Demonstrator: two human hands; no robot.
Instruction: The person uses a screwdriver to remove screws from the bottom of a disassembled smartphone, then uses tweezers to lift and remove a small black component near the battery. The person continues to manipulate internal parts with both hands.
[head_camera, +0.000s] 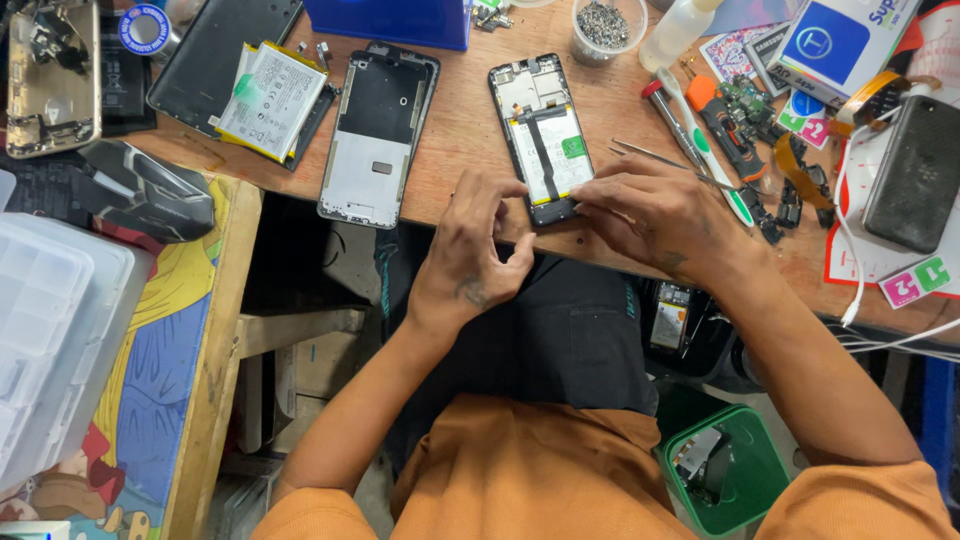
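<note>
Left hand (470, 250): fingers curled, tips pinched at the lower left corner of the opened phone (541, 135) — steadying it, not lifting.
Right hand (650, 215): fingers flat and close together, tips pressing the phone's lower right edge; whether anything small sits under them, I cannot tell.
Opened phone: back cover off, battery and a dark flex strip exposed; lies flat near the front edge of the wooden workbench (460, 120), about mid-width.
Handling, as judged: light, thin, stiff at the frame but fragile inside — best held by the side rails, clear of the flex strip and battery.
Beside it, left: empty phone frame (377, 135), then a loose battery (270, 100) toward the back left corner.
Beside it, right: tweezers (650, 155), screwdrivers (700, 130), small loose parts.
Back edge: clear cup of screws (605, 28), blue box (395, 20).
Right end: dark phone (915, 170) with white cable.
</note>
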